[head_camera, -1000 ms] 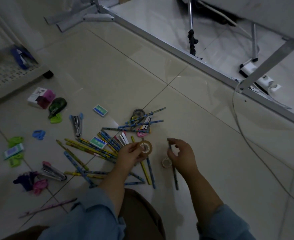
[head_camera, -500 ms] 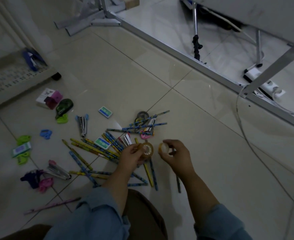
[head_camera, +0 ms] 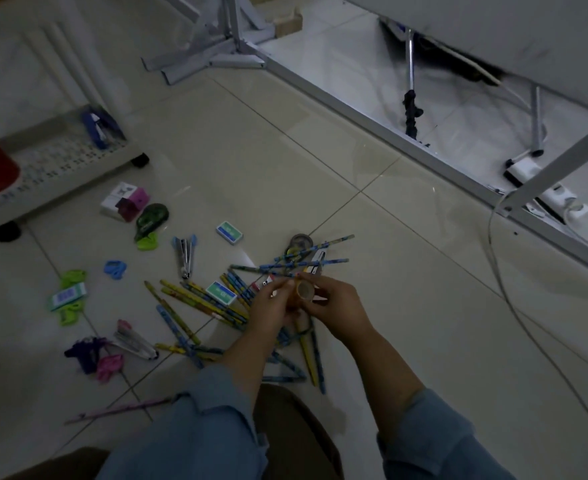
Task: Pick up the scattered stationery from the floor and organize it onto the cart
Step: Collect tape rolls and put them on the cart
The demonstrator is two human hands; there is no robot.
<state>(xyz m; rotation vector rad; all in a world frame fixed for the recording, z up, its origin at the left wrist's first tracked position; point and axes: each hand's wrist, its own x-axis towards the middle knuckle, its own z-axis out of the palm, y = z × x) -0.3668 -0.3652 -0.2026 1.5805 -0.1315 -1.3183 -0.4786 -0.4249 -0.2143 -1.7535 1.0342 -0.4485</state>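
Head view: your left hand point(head_camera: 273, 308) and right hand point(head_camera: 336, 311) meet above pencil pile point(head_camera: 199, 299) on floor, fingers of both curled round tape roll point(head_camera: 304, 292) (dim light, detail lost). Cart point(head_camera: 71, 181) far left, well apart.

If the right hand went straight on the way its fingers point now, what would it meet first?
Most likely the left hand, which faces it across the tape roll that both grip. Beyond that lie the scattered pencils. Depth is unclear.
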